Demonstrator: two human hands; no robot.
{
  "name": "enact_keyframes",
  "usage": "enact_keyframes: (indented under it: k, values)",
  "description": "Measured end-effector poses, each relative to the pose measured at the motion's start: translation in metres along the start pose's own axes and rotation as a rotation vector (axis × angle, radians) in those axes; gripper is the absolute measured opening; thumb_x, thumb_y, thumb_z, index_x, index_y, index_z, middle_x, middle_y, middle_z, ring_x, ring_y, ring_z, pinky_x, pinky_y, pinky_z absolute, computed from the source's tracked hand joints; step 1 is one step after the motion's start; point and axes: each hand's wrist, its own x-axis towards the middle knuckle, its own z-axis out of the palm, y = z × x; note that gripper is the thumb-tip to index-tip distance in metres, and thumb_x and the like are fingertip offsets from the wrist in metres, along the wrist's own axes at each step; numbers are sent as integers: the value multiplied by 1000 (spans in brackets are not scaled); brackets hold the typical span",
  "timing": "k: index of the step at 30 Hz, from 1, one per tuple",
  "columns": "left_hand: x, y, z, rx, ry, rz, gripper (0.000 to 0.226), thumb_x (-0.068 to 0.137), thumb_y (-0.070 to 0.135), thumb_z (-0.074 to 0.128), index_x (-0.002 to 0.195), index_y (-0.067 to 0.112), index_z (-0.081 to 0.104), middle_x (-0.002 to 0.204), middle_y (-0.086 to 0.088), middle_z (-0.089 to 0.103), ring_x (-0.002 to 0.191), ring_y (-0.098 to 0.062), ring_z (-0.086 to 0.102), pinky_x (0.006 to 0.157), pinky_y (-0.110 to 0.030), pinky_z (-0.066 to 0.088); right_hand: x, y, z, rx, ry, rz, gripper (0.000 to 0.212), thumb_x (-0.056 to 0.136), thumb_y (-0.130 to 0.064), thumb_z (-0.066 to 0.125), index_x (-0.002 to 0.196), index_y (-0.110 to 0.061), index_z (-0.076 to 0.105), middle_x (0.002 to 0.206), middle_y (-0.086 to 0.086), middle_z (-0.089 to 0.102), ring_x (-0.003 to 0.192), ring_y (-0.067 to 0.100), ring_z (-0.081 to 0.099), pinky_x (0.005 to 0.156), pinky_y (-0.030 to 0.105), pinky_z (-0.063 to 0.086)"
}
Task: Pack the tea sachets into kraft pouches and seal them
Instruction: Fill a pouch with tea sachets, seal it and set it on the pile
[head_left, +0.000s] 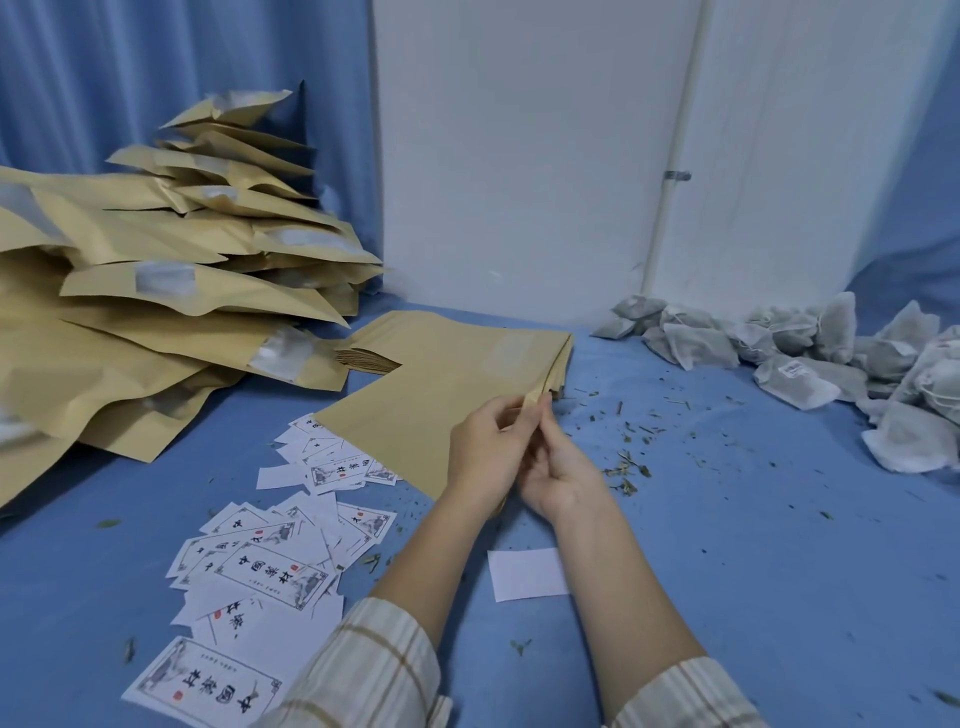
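While both hands work at the corner of the flat stack of empty kraft pouches (441, 374) in the middle of the blue tablecloth (727, 545), nothing is going into a pouch. The left hand (485, 449) has its fingers curled onto the near right corner of the top pouch, and the right hand (558, 462) pinches that same corner from the other side with thumb and fingertips — so both have hold of the pouch edge, right at its mouth. Whether the mouth is actually open, I can't tell from here; the corner looks only slightly lifted off the stack.

Off to the left there's a big slumped heap of filled-looking pouches (171, 270) with little clear windows, leaning against the blue curtain (156, 67). What's inside them is too hidden to make out.

The tea sachets (810, 358) sit in a loose pile at the far right, well apart from the hands, none of them in any pouch I can see. Loose bits of dried leaf (628, 462) are scattered on the cloth between the sachets and the stack.

Near the left forearm there's a spread of printed paper labels (270, 566) with black characters and small red stamps, a few tucked under the stack's near edge. One blank white slip (527, 574) lies between the two forearms. Plaid sleeves (374, 670) are pushed up on both arms.
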Motion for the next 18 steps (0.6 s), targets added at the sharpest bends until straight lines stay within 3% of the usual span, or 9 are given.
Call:
enact_keyframes:
  k: [4,8,10,13,16,18]
  values:
    - [-4,-1,5,27,55,10,20,93,34,55,99,22,71,92,7,71,89,-10,65,85,-32,51,-6,4,3,20,-28,-3,37,85,-33,62,62,-8,75,75,5,73,75,14,70,73,29,52]
    - [-6,0,10,99,69,53,24,94,39,52,95,23,70,85,9,70,84,-9,64,79,-28,50,-10,6,7,-94,6,-104,21,87,-25,63,78,-8,71,76,6,72,77,17,67,72,31,53]
    - [-5,1,11,115,122,61,29,93,45,52,100,21,69,90,6,71,87,-11,65,81,-28,50,-11,7,10,-407,129,-311,17,89,-19,62,76,-11,70,71,4,71,69,16,66,65,28,53]
    - [-5,3,12,169,249,97,33,98,36,46,103,12,67,93,-8,71,88,-24,64,79,-34,48,-14,5,14,-994,235,-637,20,93,-27,54,85,-16,69,74,-7,68,67,2,60,56,8,42]
    - [-6,0,15,279,290,120,37,101,29,38,91,4,63,81,-15,67,77,-31,61,58,-27,32,-15,1,11,-1250,251,-795,20,95,-30,50,90,-15,63,74,-8,62,67,0,54,56,1,37]
    - [-7,-2,15,315,316,127,37,101,25,37,88,0,61,77,-17,64,74,-33,59,54,-26,24,-14,1,10,-1328,279,-841,19,96,-27,48,90,-12,58,75,-4,60,69,6,52,57,7,36]
